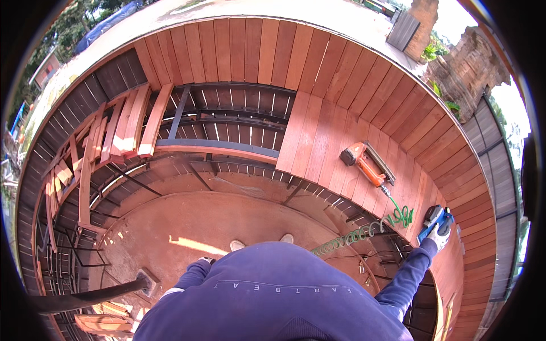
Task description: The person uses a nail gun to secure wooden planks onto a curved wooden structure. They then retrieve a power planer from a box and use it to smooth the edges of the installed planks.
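My right hand (441, 237), in a pale glove, reaches far out to the right. It is closed on the handle of a blue and black power tool (430, 220), which rests on the curved wooden bench seat (313, 142); its exact kind is hard to make out. Farther up the same seat lies an orange and black nail gun (367, 165), apart from both hands. A green coiled air hose (364, 233) runs from it back toward my body. My left hand (209, 260) is low beside my body, mostly hidden by the sleeve, so its fingers do not show.
Reddish slats line the curved backrest (250, 51). Loose boards (122, 128) lie across the bare black metal frame (227, 116) at the left. A dark post (91, 298) stands lower left, near stacked wood pieces (102, 324). The hose hangs over the reddish floor (170, 219).
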`<action>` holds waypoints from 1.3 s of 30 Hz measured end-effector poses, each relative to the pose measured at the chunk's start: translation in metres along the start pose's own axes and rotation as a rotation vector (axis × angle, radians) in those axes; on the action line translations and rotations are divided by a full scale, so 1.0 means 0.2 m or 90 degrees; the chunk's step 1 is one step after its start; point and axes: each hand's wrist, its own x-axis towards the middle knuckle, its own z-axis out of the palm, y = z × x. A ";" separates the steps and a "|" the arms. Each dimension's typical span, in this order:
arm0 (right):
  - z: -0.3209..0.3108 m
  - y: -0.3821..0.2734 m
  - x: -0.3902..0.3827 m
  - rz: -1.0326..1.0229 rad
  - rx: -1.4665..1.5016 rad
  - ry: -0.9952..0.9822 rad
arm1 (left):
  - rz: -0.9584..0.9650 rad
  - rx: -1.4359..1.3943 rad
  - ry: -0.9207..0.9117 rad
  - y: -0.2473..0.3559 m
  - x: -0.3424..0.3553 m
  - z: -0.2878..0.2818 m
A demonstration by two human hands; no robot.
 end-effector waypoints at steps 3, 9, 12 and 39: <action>0.06 0.23 0.17 0.095 -0.180 0.069 | 0.178 0.277 -0.125 0.22 -0.08 0.05; 0.37 0.63 0.59 0.124 -0.012 -0.218 | 0.199 0.242 0.223 0.73 -0.16 -0.27; 0.46 0.61 0.76 0.198 -0.034 -0.245 | 0.185 0.041 0.299 0.87 -0.21 -0.45; -0.91 -0.49 -0.76 0.015 0.821 -0.630 | 0.119 -0.542 0.123 0.02 -0.29 -0.08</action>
